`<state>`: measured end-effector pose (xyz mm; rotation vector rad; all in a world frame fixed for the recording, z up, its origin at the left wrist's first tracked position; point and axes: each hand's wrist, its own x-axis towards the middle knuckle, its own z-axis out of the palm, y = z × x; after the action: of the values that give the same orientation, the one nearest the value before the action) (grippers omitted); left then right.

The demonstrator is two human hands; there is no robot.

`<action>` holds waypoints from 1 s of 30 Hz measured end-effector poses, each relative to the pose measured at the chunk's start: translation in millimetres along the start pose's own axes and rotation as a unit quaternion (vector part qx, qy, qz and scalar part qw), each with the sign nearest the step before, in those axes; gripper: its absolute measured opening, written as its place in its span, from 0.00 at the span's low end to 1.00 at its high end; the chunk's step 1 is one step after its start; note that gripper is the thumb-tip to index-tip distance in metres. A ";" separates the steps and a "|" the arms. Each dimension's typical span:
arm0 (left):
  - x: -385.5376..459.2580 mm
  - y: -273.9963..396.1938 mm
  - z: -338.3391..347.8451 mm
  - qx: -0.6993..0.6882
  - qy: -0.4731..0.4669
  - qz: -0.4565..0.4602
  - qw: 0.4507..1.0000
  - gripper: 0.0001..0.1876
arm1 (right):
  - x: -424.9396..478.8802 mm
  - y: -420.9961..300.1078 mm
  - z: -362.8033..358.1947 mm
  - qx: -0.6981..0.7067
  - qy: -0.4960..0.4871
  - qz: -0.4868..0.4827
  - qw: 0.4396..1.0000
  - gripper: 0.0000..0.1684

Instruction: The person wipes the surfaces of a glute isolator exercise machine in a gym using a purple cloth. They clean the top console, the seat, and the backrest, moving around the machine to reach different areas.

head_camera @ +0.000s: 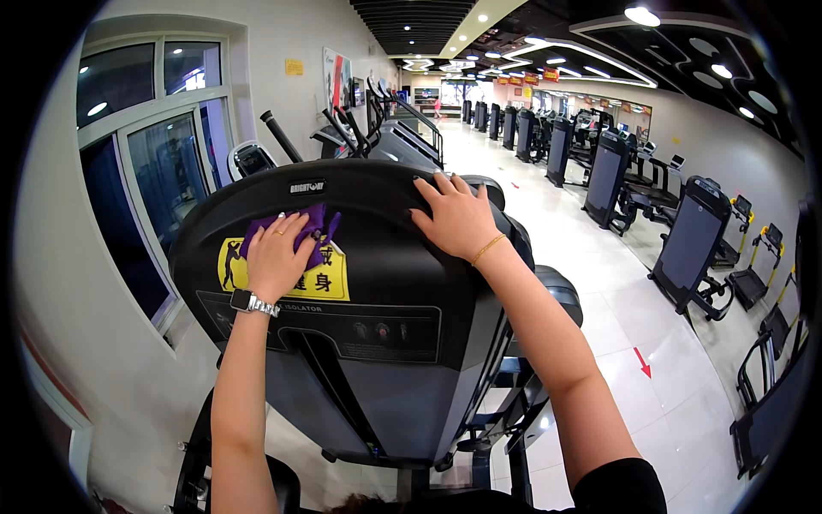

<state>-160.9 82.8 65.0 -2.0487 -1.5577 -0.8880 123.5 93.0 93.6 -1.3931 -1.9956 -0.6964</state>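
A black and grey weight-stack housing of a gym machine (379, 257) stands directly before me. My left hand (279, 254) presses a crumpled purple cloth (314, 221) against its upper front, fingers bent over the fabric. Cloth and hand partly cover a yellow sticker (331, 276) with a figure and writing. A watch (247, 300) is on my left wrist. My right hand (456, 212) rests with spread fingers on the housing's top right edge, holding nothing; a thin gold bracelet (489, 249) circles that wrist. Below the sticker is a dark instruction panel (392, 331).
A window (164, 148) is in the left wall. Behind the housing stand cardio machines (404, 138). More weight machines (690, 244) line the right side of the tiled floor (616, 308), which bears a red arrow (643, 363). Someone in pink (437, 107) is far off.
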 end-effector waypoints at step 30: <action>-3.0 129.4 34.4 0.047 0.080 0.108 0.990 0.26 | 4.3 4.2 16.1 0.140 0.023 0.044 0.989 0.25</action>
<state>-29.4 66.4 45.1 -1.9824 -1.2424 -0.8572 123.5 108.4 86.1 -1.2751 -1.8993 -0.3864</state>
